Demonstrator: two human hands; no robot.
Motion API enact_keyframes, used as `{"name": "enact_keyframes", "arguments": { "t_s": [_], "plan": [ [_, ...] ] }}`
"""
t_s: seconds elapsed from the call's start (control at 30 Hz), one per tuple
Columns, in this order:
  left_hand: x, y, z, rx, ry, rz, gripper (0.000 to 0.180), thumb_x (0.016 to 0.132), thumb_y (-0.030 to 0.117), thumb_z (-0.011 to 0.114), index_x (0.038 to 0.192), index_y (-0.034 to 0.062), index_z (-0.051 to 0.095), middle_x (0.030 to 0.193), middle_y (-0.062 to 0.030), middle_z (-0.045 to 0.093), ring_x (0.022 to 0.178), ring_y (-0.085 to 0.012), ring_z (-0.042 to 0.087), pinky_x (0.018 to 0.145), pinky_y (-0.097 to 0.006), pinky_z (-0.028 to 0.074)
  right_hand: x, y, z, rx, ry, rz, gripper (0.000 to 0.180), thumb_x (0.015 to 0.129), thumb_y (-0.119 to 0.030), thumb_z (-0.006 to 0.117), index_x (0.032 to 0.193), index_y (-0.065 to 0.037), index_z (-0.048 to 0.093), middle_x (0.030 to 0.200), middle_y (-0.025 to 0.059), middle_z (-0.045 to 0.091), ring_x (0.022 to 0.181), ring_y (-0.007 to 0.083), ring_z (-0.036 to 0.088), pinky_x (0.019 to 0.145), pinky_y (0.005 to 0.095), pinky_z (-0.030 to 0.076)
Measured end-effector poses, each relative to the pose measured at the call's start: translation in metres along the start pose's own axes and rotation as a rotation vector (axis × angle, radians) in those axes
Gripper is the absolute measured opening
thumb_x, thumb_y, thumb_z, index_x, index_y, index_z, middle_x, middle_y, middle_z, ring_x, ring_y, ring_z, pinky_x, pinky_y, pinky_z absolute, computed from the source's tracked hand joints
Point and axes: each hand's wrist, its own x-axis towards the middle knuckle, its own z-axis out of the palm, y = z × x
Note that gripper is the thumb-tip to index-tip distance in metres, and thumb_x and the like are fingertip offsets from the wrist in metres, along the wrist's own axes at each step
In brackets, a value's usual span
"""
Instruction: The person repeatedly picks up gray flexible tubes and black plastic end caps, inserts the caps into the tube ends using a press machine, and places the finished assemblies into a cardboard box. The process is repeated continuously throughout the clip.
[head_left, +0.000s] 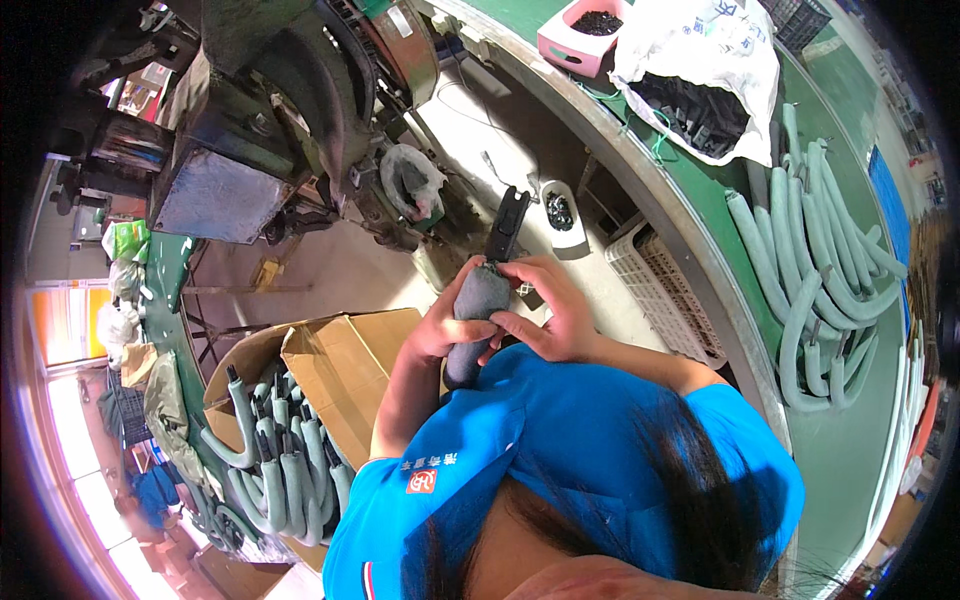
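Note:
Close to my chest, both hands hold a grey foam-covered tube (484,292). From its far end sticks out a flat black plastic fitting (508,226) with slots in it. My left hand (440,326) wraps the foam from the left, its thumb lying across the front. On the other side, my right hand (562,314) grips near the fitting, with the thumb pressed against the foam and fingers curled behind. The fingers behind the tube are partly hidden, as is where the fitting meets the foam.
At left, an open cardboard box (352,378) holds several grey-green foam-covered tubes (292,470). A heavy machine (310,95) stands ahead. Right, a green table (838,470) bears curved foam tubes (790,250), a white bag (690,50) of black parts and a pink container (568,48). A crate (668,292) sits below.

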Motion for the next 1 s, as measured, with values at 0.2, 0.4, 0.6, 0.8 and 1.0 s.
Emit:
{"name": "enact_keyframes", "arguments": {
  "t_s": [0.2,0.4,0.6,0.8,1.0],
  "plan": [
    [-0.006,0.003,0.015,0.380,-0.007,0.044,0.084,0.065,0.003,0.069,0.137,0.0072,0.025,0.094,-0.0117,0.056,0.060,-0.0186,0.060,0.046,-0.029,0.049,-0.003,0.018,-0.015,0.058,-0.299,0.040,0.035,0.071,-0.029,0.076,0.086,-0.003,0.059,0.094,0.0137,0.050,0.094,0.0307,0.047,0.082,0.0355,0.038],
    [-0.027,-0.009,0.009,0.623,0.129,-0.058,0.066,0.069,0.010,0.073,0.126,0.0011,0.041,0.094,-0.0090,0.058,0.071,-0.0131,0.060,0.065,-0.028,0.050,-0.007,0.056,-0.044,0.626,-0.264,0.408,0.011,0.089,-0.013,0.059,0.089,-0.002,0.061,0.091,0.0076,0.054,0.083,0.0144,0.055,0.078,0.0269,0.045],
    [-0.034,-0.008,0.039,0.920,0.136,-0.025,0.061,0.065,0.019,0.078,0.116,0.0020,0.051,0.093,-0.0083,0.064,0.088,-0.0168,0.060,0.077,-0.032,0.047,0.045,0.045,-0.064,0.473,-0.287,0.170,0.052,0.097,-0.049,0.034,0.115,-0.004,0.054,0.110,0.0090,0.056,0.105,0.0180,0.053,0.091,0.0346,0.041],
    [-0.032,-0.011,0.037,0.853,0.092,-0.221,0.050,0.067,0.021,0.077,0.109,0.0026,0.056,0.092,-0.0091,0.065,0.084,-0.0162,0.061,0.077,-0.032,0.048,0.040,0.034,-0.033,0.668,-0.814,0.458,0.043,0.097,-0.040,0.042,0.102,-0.002,0.060,0.092,0.0052,0.061,0.090,0.0123,0.055,0.082,0.0286,0.044],
    [-0.062,-0.001,0.029,1.045,0.131,-0.225,0.035,0.072,0.029,0.071,0.099,0.0108,0.059,0.083,-0.0130,0.064,0.079,-0.0266,0.063,0.071,-0.036,0.047,0.031,0.038,-0.004,0.547,-0.983,0.478,0.052,0.096,-0.048,0.039,0.105,0.000,0.058,0.097,0.0087,0.061,0.095,0.0154,0.058,0.084,0.0299,0.046]
  ]
}}
